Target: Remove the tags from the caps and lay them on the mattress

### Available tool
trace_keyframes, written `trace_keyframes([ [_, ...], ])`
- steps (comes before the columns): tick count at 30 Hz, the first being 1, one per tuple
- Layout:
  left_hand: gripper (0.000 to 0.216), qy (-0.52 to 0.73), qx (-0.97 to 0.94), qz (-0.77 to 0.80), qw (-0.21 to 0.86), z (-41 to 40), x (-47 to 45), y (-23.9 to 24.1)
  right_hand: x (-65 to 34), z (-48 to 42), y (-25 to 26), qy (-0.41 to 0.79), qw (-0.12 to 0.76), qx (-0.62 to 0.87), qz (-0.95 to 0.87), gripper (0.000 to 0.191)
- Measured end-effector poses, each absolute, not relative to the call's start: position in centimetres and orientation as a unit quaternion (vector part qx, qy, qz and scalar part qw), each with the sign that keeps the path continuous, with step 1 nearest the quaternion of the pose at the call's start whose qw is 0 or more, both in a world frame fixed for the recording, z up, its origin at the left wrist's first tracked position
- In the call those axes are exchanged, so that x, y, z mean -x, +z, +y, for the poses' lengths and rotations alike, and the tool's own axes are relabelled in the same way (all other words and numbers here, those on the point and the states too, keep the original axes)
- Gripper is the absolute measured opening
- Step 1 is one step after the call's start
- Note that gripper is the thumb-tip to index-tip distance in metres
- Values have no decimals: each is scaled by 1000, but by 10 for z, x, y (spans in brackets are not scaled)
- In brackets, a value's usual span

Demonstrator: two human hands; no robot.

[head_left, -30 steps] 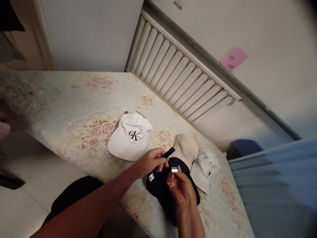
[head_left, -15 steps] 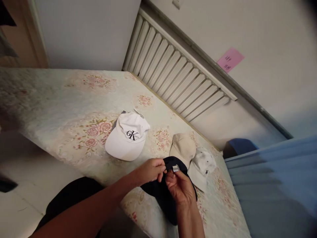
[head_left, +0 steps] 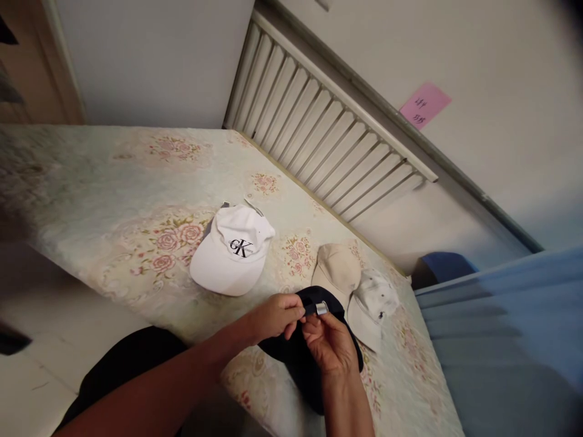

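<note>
A black cap (head_left: pixel 303 370) is held between my hands, with its back strap (head_left: pixel 310 309) and silver metal buckle (head_left: pixel 322 308) facing up. My left hand (head_left: pixel 279 315) is closed, pinching the strap just left of the buckle. Fingers of my right hand (head_left: pixel 331 346) are closed on the cap beside the buckle, the thumb at its lower edge. Just beyond the black cap lie a beige cap (head_left: pixel 337 267) and a pale cap with a small dark emblem (head_left: pixel 374 303). A white cap with black letters (head_left: pixel 237 249) rests farther left.
The caps lie on a flower-patterned cover (head_left: pixel 182 182). A pale radiator (head_left: pixel 328 121) runs along its far side, below a pink note (head_left: pixel 426 104) on the wall. Blue fabric (head_left: pixel 510 334) hangs at the right, with a dark blue object (head_left: pixel 444 267) behind it.
The strap now shows as a straight piece between my left fingers and the buckle. Both hands stay nearly in place, and the view has shifted slightly.
</note>
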State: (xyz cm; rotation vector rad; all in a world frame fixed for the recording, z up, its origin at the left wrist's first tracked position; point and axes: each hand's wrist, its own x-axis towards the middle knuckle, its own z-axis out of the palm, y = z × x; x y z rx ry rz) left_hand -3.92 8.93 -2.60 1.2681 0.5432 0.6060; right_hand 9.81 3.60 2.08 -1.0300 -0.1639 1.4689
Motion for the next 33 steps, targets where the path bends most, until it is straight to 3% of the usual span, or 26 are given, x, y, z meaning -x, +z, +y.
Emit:
trace_keyframes([
  [33,20,263,-495,184,807,88,50,-10,-94,34,22,597,638,468,-129,22],
])
